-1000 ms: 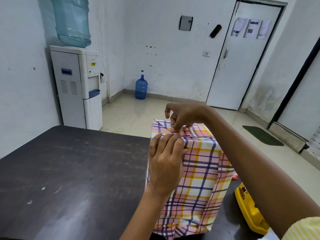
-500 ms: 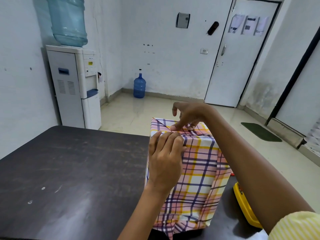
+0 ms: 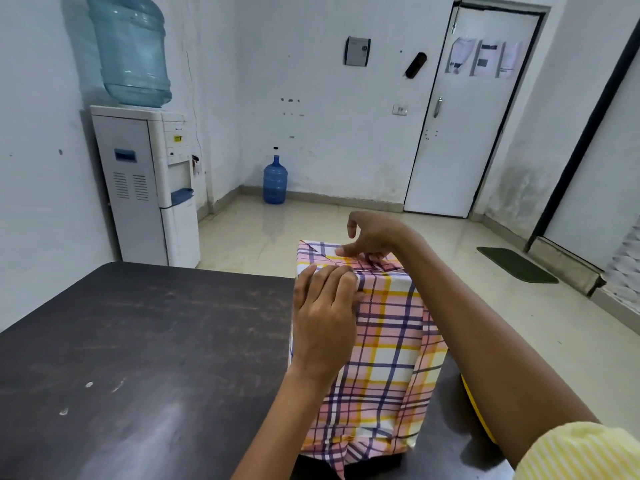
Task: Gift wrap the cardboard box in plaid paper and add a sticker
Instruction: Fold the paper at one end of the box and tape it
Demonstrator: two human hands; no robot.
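Observation:
The box wrapped in plaid paper (image 3: 384, 344) stands upright on the dark table (image 3: 138, 358), near its right side. My left hand (image 3: 323, 323) lies flat against the box's near face, with the fingertips pressing the paper at the top edge. My right hand (image 3: 372, 237) reaches over the top, and its fingertips press down the folded flaps there while the thumb is lifted. Loose paper is bunched under the box's bottom end. No sticker is in view.
A yellow object (image 3: 476, 410) lies on the table to the right of the box, mostly hidden by my right arm. Beyond the table stand a water dispenser (image 3: 149, 188), a blue bottle (image 3: 275, 180) on the floor and a closed door (image 3: 474, 112).
My right hand has gone from pinching the top fold to pressing it with outstretched fingertips, sliding slightly right. My left hand stays against the box.

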